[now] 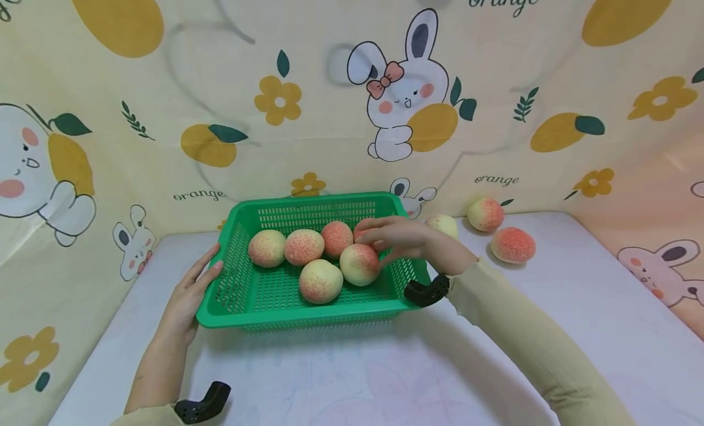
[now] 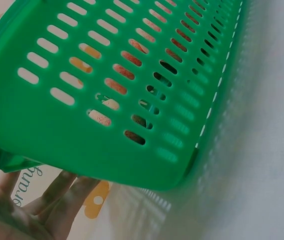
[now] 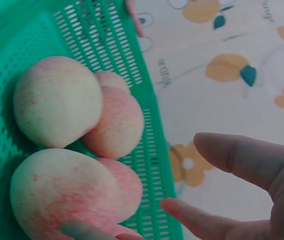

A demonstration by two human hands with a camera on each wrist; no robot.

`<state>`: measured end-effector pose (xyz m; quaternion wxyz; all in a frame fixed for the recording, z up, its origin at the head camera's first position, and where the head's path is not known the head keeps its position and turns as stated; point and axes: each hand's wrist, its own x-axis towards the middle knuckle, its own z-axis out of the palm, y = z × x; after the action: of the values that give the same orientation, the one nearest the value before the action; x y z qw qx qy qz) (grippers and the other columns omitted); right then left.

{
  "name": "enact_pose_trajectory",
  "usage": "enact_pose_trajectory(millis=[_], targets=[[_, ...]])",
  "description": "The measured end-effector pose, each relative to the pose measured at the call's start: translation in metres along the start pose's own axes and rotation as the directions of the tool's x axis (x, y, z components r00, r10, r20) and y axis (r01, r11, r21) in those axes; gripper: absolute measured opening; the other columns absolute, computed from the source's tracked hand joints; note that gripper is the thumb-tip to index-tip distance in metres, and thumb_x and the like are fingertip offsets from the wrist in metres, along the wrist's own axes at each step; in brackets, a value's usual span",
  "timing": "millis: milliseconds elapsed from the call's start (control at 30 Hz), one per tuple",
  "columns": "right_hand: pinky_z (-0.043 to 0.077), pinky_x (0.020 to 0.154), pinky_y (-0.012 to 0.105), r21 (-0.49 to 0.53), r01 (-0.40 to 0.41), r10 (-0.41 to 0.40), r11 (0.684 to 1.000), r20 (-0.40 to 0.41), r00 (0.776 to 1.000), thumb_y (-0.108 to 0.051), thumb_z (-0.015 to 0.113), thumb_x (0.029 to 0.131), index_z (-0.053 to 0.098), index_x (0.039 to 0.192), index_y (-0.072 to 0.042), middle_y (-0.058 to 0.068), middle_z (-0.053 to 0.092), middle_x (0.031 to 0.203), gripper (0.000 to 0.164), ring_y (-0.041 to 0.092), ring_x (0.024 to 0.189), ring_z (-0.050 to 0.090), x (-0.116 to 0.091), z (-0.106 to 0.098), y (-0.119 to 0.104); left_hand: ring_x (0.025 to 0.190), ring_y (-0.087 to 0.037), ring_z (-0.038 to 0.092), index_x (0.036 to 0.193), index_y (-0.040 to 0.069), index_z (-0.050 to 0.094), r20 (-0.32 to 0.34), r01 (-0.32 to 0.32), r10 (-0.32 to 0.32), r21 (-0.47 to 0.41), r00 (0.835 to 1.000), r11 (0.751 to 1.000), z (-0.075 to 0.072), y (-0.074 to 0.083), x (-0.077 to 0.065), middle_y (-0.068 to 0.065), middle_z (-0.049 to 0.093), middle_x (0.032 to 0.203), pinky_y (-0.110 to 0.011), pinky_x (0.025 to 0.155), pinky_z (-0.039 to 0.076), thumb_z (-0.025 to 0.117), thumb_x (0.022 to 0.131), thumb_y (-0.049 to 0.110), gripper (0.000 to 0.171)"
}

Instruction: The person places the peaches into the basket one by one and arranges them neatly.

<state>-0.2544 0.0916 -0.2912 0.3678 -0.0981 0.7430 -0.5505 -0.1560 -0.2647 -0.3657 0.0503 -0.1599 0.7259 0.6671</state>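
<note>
Several peaches, yellow with red blush, lie in a green plastic basket (image 1: 299, 319). Its left side is held by my left hand (image 1: 184, 297) at the rim; in the left wrist view, fingers (image 2: 64, 205) show below that rim. Over the basket's right part my right hand (image 1: 404, 236) reaches in, its fingers by a reddish peach (image 1: 365, 226) at the back, partly hidden, and a paler peach (image 1: 360, 264) in front. The right wrist view shows spread fingers (image 3: 236, 155) near the rim, with no peach between them. Whether a fingertip touches a peach is unclear.
Outside the basket, at the back right of the white table (image 1: 330, 371), lie a pale peach (image 1: 442, 224) partly behind the right hand, a blushed peach (image 1: 486, 214) and a redder peach (image 1: 513, 245). A printed cloth (image 1: 324, 145) hangs behind the table.
</note>
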Motion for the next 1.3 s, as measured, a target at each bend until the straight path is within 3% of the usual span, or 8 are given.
enact_pose_trajectory(millis=[167,333,667,867,1067,1300], targets=[[0.037,0.105,0.055,0.031,0.06,-0.062,0.998,0.05,0.997,-0.015,0.045,0.101,0.025,0.15,-0.002,0.021,0.026,0.154,0.055,0.039,0.141,0.025,-0.007,-0.009,0.002,0.139,-0.018,0.022,0.149,0.044,0.025,-0.004,-0.002,0.002,0.001,1.0,1.0,0.0,0.0,0.0,0.006,0.005,0.162,-0.009,0.079,0.043,0.052,0.094,0.053,0.062],[0.032,0.11,0.053,0.081,0.125,-0.129,0.989,0.037,0.991,-0.014,0.045,0.101,0.026,0.15,-0.001,0.02,0.022,0.156,0.054,0.039,0.142,0.022,-0.015,-0.018,0.006,0.133,-0.015,0.028,0.149,0.044,0.025,-0.009,0.002,-0.002,0.001,1.0,1.0,0.0,0.0,0.001,0.005,0.006,0.162,-0.01,0.078,0.044,0.052,0.094,0.053,0.062],[0.034,0.111,0.041,0.113,0.219,-0.214,0.969,-0.058,0.975,-0.01,0.042,0.102,0.028,0.148,0.004,0.028,0.027,0.151,0.05,0.039,0.138,0.03,-0.03,-0.039,0.018,0.116,-0.003,0.038,0.149,0.043,0.025,-0.004,0.006,-0.006,-0.012,1.0,1.0,-0.001,0.0,0.001,0.004,0.005,0.162,-0.01,0.078,0.046,0.052,0.094,0.051,0.062],[0.043,0.103,0.03,0.138,0.238,-0.212,0.961,-0.181,0.96,-0.018,0.044,0.103,0.029,0.148,0.002,0.024,0.036,0.148,0.051,0.025,0.129,0.047,-0.037,-0.05,0.031,0.112,-0.002,0.04,0.15,0.042,0.025,0.006,0.001,0.0,-0.018,1.0,1.0,-0.001,0.001,0.0,0.003,0.005,0.162,-0.011,0.078,0.046,0.052,0.094,0.051,0.063],[0.049,0.094,0.024,0.122,0.266,-0.215,0.956,-0.325,0.921,-0.023,0.047,0.102,0.037,0.144,0.002,0.006,0.061,0.123,0.05,0.013,0.109,0.061,-0.04,-0.056,0.045,0.113,-0.001,0.04,0.149,0.043,0.025,0.006,0.002,-0.002,-0.025,1.0,1.0,-0.001,0.0,0.0,0.003,0.005,0.162,-0.011,0.079,0.046,0.052,0.094,0.05,0.062],[0.048,0.095,0.026,0.062,0.317,-0.252,0.946,-0.475,0.843,-0.032,0.057,0.097,0.043,0.137,0.003,-0.011,0.065,0.101,0.054,0.007,0.097,0.062,-0.038,-0.064,0.061,0.114,-0.002,0.039,0.15,0.043,0.025,0.005,0.007,-0.007,-0.024,1.0,1.0,0.0,0.0,0.001,0.003,0.005,0.162,-0.011,0.079,0.046,0.053,0.094,0.051,0.063]])
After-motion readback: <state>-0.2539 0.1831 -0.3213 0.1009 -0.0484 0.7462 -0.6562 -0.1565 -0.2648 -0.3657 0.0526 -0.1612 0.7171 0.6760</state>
